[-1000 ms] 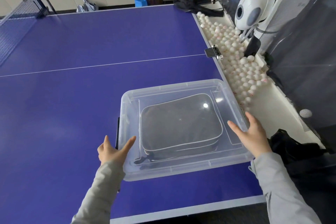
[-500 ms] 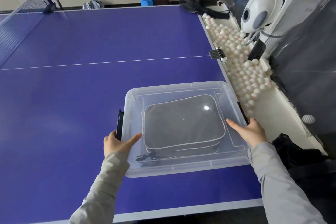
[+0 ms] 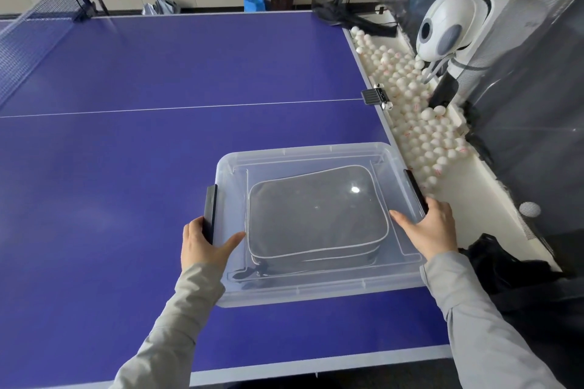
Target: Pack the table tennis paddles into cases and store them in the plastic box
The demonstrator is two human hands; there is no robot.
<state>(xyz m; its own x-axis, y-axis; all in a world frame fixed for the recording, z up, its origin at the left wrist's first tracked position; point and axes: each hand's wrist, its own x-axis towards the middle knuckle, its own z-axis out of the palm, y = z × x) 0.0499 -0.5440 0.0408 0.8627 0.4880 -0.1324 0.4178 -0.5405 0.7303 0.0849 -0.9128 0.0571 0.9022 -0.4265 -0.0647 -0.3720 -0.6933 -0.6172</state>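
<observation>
Head view, from the left: a net (image 3: pixel 28 50) crosses the far corner of the blue table (image 3: pixel 158 151). Nearer the front edge, the left hand (image 3: pixel 205 246) grips the left latch (image 3: pixel 211 208), a black clip on the side of the clear plastic box (image 3: pixel 316 294). Its fingers curl round the clip's outer face and its thumb lies on the lid (image 3: pixel 300 158). The lid sits on the box, which rests flat on the table near the right edge. Through the lid shows a dark case (image 3: pixel 316 215) with pale piping, lying flat in the middle of the box, with another zipped edge showing beneath it. No paddle can be seen. On the far side of the box the right hand (image 3: pixel 433 227) holds the near end of the right latch (image 3: pixel 414 191), fingers bent over the rim and thumb stretched across the lid. Beyond the table edge, white balls (image 3: pixel 410 110) fill a white tray (image 3: pixel 474 199). A white ball machine (image 3: pixel 442 31) stands above it, and a black bag (image 3: pixel 499 262) lies beside the right sleeve.
</observation>
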